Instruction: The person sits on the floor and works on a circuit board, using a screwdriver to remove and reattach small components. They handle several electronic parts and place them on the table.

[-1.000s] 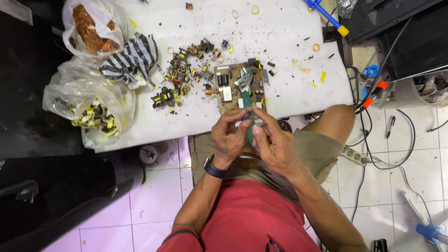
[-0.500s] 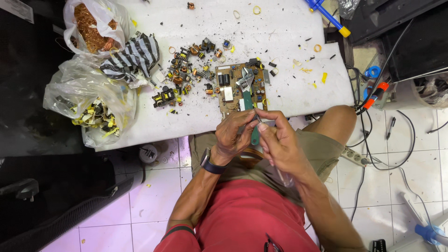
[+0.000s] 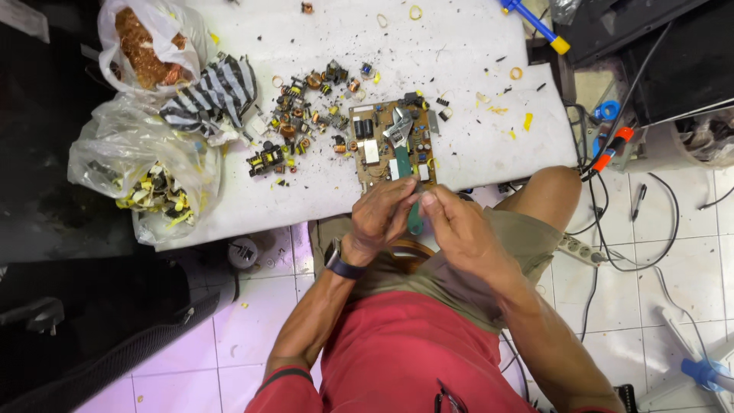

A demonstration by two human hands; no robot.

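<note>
At the table edge, left hand (image 3: 380, 218) and right hand (image 3: 453, 227) pinch green-handled pliers (image 3: 409, 191) over the circuit board (image 3: 394, 143), seemingly mid-stripping; pulling another component calls for firm grip.

— How many bags? 
— Three at the upper left of the frame: one clear bag (image 3: 145, 42) of copper scrap, one striped bag (image 3: 214, 95), one clear bag (image 3: 141, 172) of yellow parts.
— Boards? 
— One circuit board (image 3: 394, 141), at the centre top.
— Hands? 
— Two, a left hand (image 3: 380, 216) and a right hand (image 3: 457, 229), with one watch (image 3: 340, 264) between them.
— Tools? 
— One green-handled tool (image 3: 405, 164) over the board; one blue and yellow tool (image 3: 535, 23) at the upper right.
— Loose parts? 
— A heap (image 3: 306, 115) left of the board, too many and too small to count.
— Rubber bands? 
— Three rings (image 3: 415, 11) show along the top.
</note>
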